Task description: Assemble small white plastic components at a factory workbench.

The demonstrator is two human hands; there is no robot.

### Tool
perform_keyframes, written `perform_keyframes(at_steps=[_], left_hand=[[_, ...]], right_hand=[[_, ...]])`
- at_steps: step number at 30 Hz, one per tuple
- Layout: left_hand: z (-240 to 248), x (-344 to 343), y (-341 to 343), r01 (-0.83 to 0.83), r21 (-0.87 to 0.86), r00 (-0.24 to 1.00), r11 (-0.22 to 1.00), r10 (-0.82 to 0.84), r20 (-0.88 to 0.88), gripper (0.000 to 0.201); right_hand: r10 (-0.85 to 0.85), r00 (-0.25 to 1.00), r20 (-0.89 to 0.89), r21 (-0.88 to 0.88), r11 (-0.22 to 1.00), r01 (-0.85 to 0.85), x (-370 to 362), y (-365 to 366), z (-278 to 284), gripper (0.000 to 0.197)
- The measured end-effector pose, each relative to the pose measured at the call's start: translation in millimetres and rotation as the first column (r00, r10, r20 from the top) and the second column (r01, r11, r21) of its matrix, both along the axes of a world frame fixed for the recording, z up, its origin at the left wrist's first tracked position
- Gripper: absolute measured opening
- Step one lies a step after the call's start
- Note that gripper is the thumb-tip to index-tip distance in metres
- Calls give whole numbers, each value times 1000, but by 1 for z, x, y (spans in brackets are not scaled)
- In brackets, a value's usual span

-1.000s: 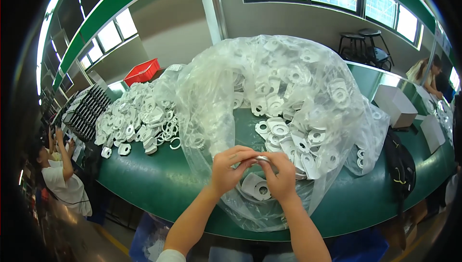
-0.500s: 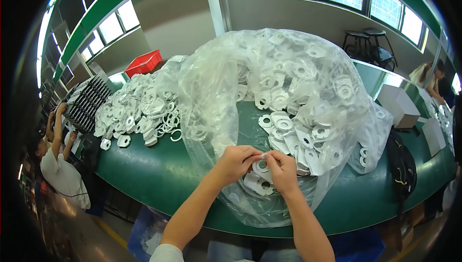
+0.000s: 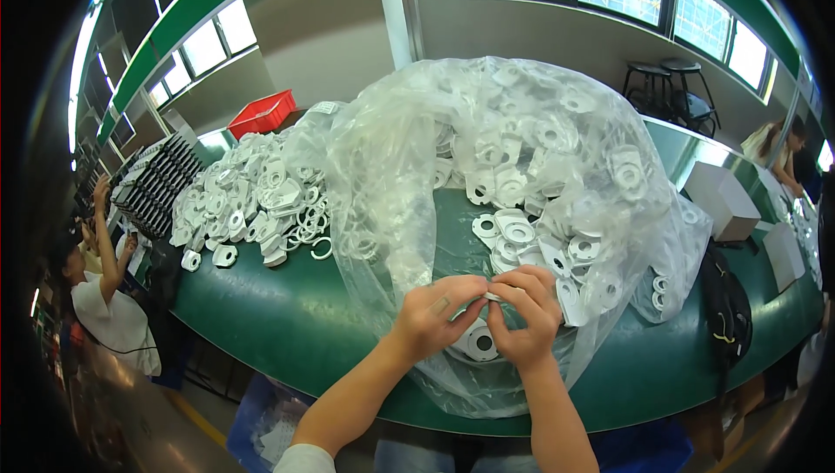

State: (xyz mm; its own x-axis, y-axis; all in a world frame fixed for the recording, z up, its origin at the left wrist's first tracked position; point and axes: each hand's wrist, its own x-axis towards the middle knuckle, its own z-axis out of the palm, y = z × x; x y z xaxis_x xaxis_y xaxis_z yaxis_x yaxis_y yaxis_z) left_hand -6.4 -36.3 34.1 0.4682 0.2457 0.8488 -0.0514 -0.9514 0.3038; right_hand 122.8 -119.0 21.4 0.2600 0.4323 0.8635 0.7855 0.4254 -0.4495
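Note:
A small white plastic part [image 3: 492,296], seen nearly edge-on and mostly covered by fingers, is pinched between my two hands. My left hand [image 3: 429,318] grips its left side with thumb and index finger. On its right side, the fingertips of my right hand [image 3: 527,323] close in the same way. Just below the hands lies a white plate with a round hole [image 3: 479,343], resting on clear plastic. Beyond them, a heap of similar white plates [image 3: 519,233] spills from the mouth of a large clear plastic bag [image 3: 383,186].
The green table [image 3: 261,316] carries a loose pile of white parts [image 3: 235,203] at left, with a red bin [image 3: 261,114] behind. Stacked black trays [image 3: 156,186] stand far left near another person [image 3: 109,308]. White boxes [image 3: 722,199] and a black bag [image 3: 726,299] lie at right.
My hands have come closer together and turned, so the white part that showed its ring-shaped face is now nearly edge-on. The view has shifted slightly.

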Motion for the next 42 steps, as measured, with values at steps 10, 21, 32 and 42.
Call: perform_keyframes(at_steps=[10, 21, 32, 42], left_hand=[[3, -3, -3, 25, 123, 998, 992, -32, 60, 32], [7, -7, -7, 20, 129, 998, 991, -29, 61, 31], [-14, 3, 16, 32, -645, 988, 763, -124, -97, 27], [-30, 0, 33, 192, -923, 926, 333, -374, 58, 44]], right_hand=[[51, 999, 10, 91, 995, -52, -2, -5, 7, 24], [42, 999, 34, 79, 996, -45, -2, -10, 9, 28], [52, 800, -598, -396, 848, -351, -3, 1, -17, 21], [109, 630, -769, -242, 862, -445, 3, 14, -36, 23]])
